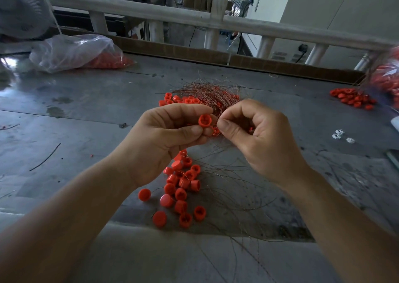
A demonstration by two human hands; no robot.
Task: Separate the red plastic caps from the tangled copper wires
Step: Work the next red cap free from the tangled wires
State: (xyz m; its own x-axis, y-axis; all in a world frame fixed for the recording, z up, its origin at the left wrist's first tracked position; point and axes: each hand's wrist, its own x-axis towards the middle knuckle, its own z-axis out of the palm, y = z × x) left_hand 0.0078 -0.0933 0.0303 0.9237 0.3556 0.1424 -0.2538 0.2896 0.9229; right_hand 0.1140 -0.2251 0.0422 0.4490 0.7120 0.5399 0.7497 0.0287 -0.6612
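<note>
Already done: a pile of loose red caps [181,187] is seen on the table [86,114], below the raised hands.
Still left: more caps are caught in the wire tangle [207,92] just behind the hands.
Left hand [170,135]: one cap [204,121] is pinched between thumb and fingertips, above the table.
Right hand [257,138]: fingers are curled, and fine strands of the wire tangle are pinched just beside that cap.

Loose caps [180,193] and wire tangle [207,92] crowd the table [82,114] centre.
</note>
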